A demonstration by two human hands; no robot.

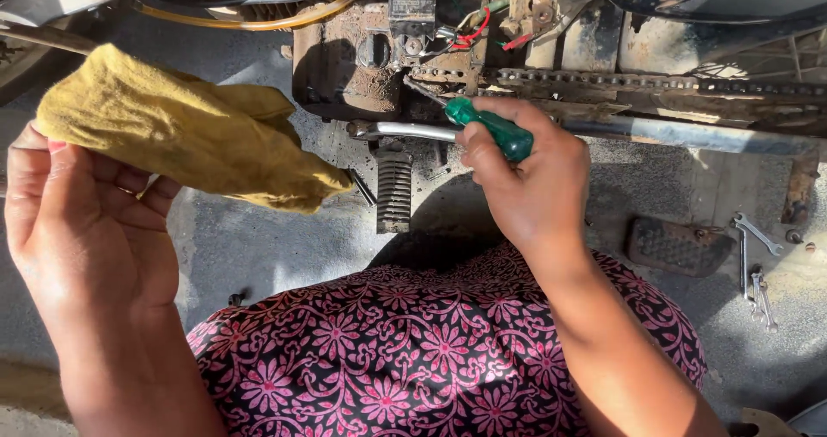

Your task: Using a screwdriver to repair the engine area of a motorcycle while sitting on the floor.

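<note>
My right hand (527,183) grips a green-handled screwdriver (489,127); its metal tip points up and left at the dirty engine case (345,66) of a motorcycle. My left hand (82,221) is raised at the left and holds a crumpled mustard-yellow cloth (189,131), which hangs to the right toward the footpeg (394,189). The cloth is apart from the engine. A rusty drive chain (655,84) runs to the right of the screwdriver tip.
A chrome lever (413,131) lies across below the engine. Red and green wires (469,28) and a yellow hose (250,19) sit above. Several spanners (756,260) and a rubber pedal pad (678,246) lie on the concrete ground at right. My floral-clothed knee (431,351) fills the bottom.
</note>
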